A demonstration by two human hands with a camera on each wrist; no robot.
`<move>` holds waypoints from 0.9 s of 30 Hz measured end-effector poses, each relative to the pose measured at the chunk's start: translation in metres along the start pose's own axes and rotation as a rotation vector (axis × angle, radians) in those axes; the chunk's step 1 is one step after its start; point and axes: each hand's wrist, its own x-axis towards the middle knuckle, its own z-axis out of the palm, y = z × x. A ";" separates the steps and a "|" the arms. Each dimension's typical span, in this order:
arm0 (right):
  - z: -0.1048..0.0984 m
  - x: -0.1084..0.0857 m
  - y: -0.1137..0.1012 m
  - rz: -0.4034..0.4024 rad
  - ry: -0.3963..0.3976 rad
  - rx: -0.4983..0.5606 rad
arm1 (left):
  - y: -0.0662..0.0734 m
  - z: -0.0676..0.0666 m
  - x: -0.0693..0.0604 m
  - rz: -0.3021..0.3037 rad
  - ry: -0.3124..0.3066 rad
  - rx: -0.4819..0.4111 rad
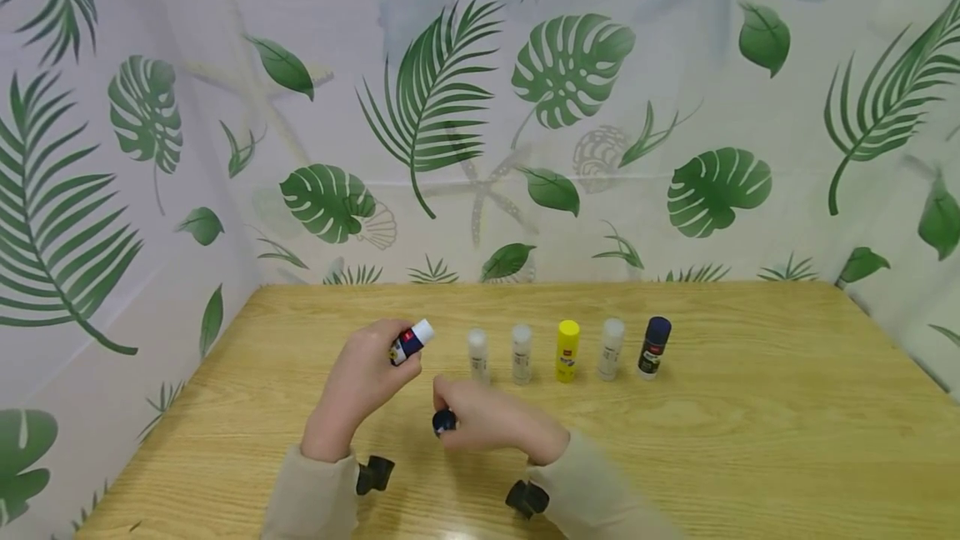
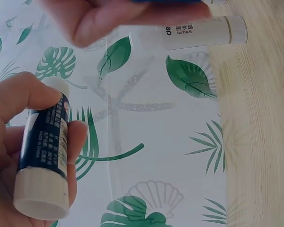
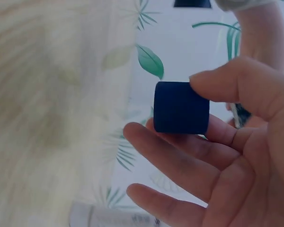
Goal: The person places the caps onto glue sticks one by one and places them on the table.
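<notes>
My left hand [image 1: 365, 373] grips a glue stick [image 2: 45, 137] with a dark blue label; its white end [image 1: 424, 331] points up and to the right in the head view. Thumb and fingers wrap round the label in the left wrist view. Just right of it and lower, my right hand [image 1: 487, 417] pinches a dark blue cap [image 3: 181, 108] between thumb and fingers, apart from the glue stick. In the right wrist view two other fingers of that hand stretch out loosely. Both hands are above the wooden table.
Behind the hands stands a row of upright glue sticks: white ones [image 1: 521, 354], a yellow one [image 1: 567, 352] and, at the right end, one with a dark blue cap [image 1: 655, 347]. A leaf-patterned cloth [image 1: 480, 123] hangs behind the wooden table [image 1: 750, 407].
</notes>
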 end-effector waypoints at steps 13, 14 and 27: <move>-0.028 -0.035 0.016 -0.027 0.131 0.085 | 0.005 0.005 0.000 0.133 0.024 0.024; -0.029 -0.036 0.016 -0.038 0.142 0.091 | 0.005 0.005 0.000 0.144 0.027 0.026; -0.041 -0.043 0.019 -0.068 0.296 0.043 | 0.013 0.009 0.000 0.293 -0.016 0.041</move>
